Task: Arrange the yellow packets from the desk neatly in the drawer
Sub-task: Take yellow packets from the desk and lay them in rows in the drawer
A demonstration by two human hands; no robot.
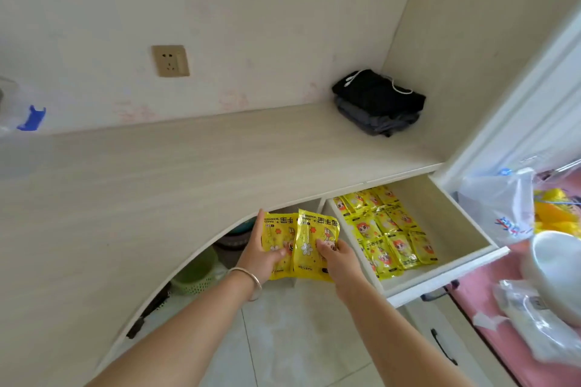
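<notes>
Packets (388,236) in rows inside the drawer (446,280), right of 2 held packets (301,239); folded clothes (379,102) behind on the desk (157,173).

Soft, even daylight fills the scene, bright but without hard glare. The pale surface (188,160) is evenly lit, with faint shadow gathering in the hollow beneath its curved edge. Wide-angle distortion bends that edge and bows the wall lines outward, most strongly far from the wall socket (170,60). To the socket's far left the picture smears into blur. The yellow packets (388,229) in the open drawer (446,276) show mild sheen and slightly soft print.
</notes>
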